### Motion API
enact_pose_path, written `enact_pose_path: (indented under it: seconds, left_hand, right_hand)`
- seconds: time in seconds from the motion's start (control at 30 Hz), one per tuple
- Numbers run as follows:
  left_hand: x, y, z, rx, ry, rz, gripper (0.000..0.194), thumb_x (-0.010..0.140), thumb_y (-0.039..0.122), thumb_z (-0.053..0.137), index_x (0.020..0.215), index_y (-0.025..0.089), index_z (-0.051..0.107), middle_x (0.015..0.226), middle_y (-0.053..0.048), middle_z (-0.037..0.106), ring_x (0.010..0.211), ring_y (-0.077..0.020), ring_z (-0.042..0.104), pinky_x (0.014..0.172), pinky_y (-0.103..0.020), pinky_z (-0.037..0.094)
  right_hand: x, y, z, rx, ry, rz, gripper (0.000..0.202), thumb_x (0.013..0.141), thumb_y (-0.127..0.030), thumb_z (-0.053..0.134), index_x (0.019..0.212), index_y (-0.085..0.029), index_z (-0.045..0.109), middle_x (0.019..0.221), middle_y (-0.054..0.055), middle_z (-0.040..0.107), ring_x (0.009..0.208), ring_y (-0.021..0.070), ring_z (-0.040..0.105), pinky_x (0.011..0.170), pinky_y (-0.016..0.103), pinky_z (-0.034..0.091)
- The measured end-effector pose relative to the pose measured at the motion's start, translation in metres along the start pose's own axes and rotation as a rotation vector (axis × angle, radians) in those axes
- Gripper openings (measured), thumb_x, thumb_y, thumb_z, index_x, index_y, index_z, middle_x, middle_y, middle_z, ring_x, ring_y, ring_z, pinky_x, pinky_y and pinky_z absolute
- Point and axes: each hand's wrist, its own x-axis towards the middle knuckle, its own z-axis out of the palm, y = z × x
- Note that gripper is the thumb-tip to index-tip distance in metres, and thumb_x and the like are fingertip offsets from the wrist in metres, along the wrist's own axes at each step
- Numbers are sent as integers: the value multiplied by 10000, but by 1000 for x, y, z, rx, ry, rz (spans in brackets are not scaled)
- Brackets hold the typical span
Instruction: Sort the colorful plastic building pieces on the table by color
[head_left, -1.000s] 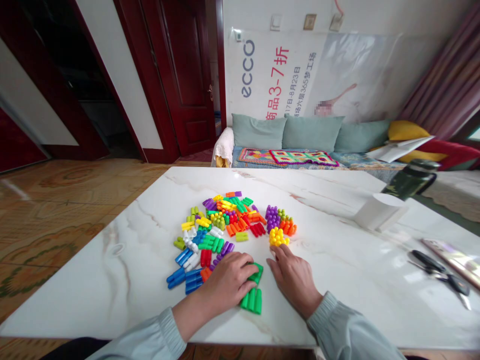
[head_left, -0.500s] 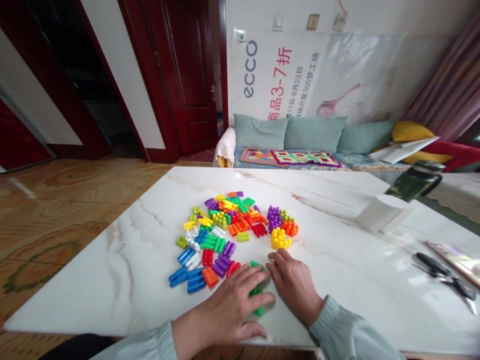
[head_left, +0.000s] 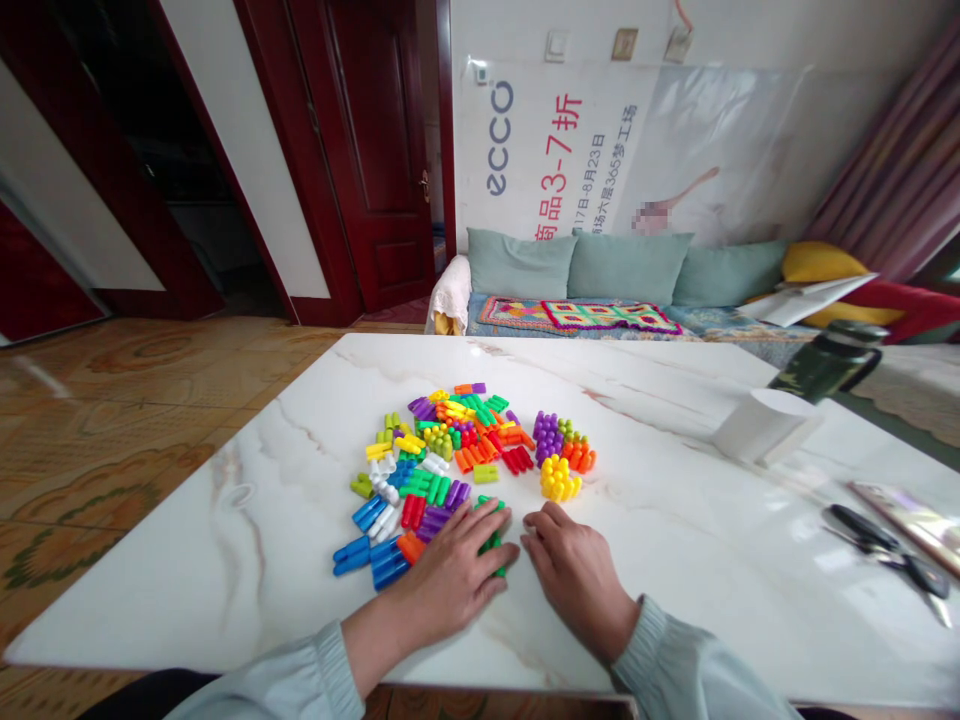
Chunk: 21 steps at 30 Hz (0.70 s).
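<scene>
My left hand (head_left: 442,575) lies over the near right edge of a pile of coloured plastic pieces, its fingers a little apart. Green pieces (head_left: 491,540) show beneath and beside those fingers. To its left are blue pieces (head_left: 389,563) and an orange one (head_left: 410,546). My right hand (head_left: 577,570) rests on the table with its fingers curled together; what they hold, if anything, is hidden. Beyond it stand clusters of yellow (head_left: 559,478), purple (head_left: 548,437) and orange pieces (head_left: 580,457). Red pieces (head_left: 518,459) lie at the pile's right side.
On the white marbled table (head_left: 292,520), a white paper-like object (head_left: 765,428) and a camouflage flask (head_left: 829,360) stand at the right. Black-handled scissors (head_left: 889,550) and a phone (head_left: 904,520) lie nearer. A sofa with green cushions (head_left: 630,268) is behind the table.
My left hand has moved forward and slightly left, and the green pieces under it have shifted the same way. My right hand has moved slightly left.
</scene>
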Motion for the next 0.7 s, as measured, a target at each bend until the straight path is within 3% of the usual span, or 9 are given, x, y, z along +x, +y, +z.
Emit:
enact_pose_path:
  seconds: [0.4, 0.7]
  left_hand:
    - [1, -4, 4, 54, 27, 15, 377, 900, 214, 597, 1275, 200, 568, 1470, -145, 450, 1409, -322, 330, 1114, -578, 354]
    - [1, -3, 3, 60, 36, 23, 376, 910, 220, 577, 1285, 202, 559, 1470, -140, 451, 1409, -316, 332, 1116, -565, 359]
  right_hand:
    - [0, -5, -1, -95, -70, -19, 163, 951, -200, 453, 933, -204, 615, 887, 17, 623, 717, 140, 646, 587, 252, 359]
    - [-1, -4, 2, -127, -49, -43, 150, 959, -200, 439, 921, -206, 583, 873, 9, 609, 695, 133, 632, 564, 257, 325]
